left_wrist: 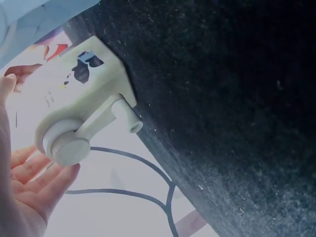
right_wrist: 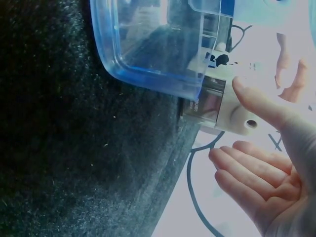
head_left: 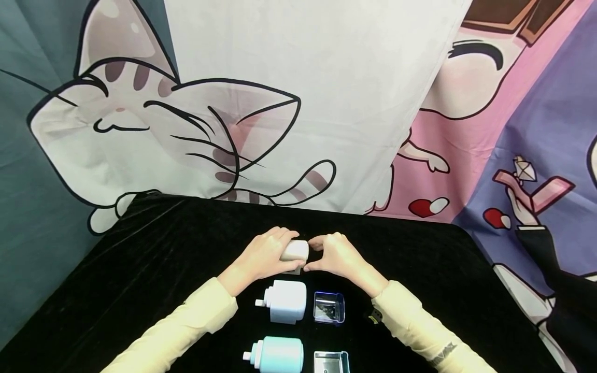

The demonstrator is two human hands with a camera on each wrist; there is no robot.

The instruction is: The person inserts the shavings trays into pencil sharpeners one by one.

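The white crank pencil sharpener [head_left: 296,249] stands on the black cloth, its crank handle [left_wrist: 101,117] toward the left. Around its left side is my left hand [head_left: 266,253], thumb at the near side and fingers at the far side, loosely bent; firm contact is not visible. My right hand [head_left: 339,255] is at its right end, thumb and fingers spread apart, with the thumb tip close to the body. A clear drawer [right_wrist: 211,101] shows in the sharpener's lower part. Nearer lie a pale blue pencil sharpener [head_left: 287,300] and a turquoise pencil sharpener [head_left: 281,354].
A clear blue-rimmed drawer [head_left: 329,321] lies right of the pale blue sharpener. Another clear drawer [head_left: 331,355] is beside the turquoise one, cut off by the frame. Behind the black cloth [head_left: 186,248] hangs a printed cartoon curtain [head_left: 364,103].
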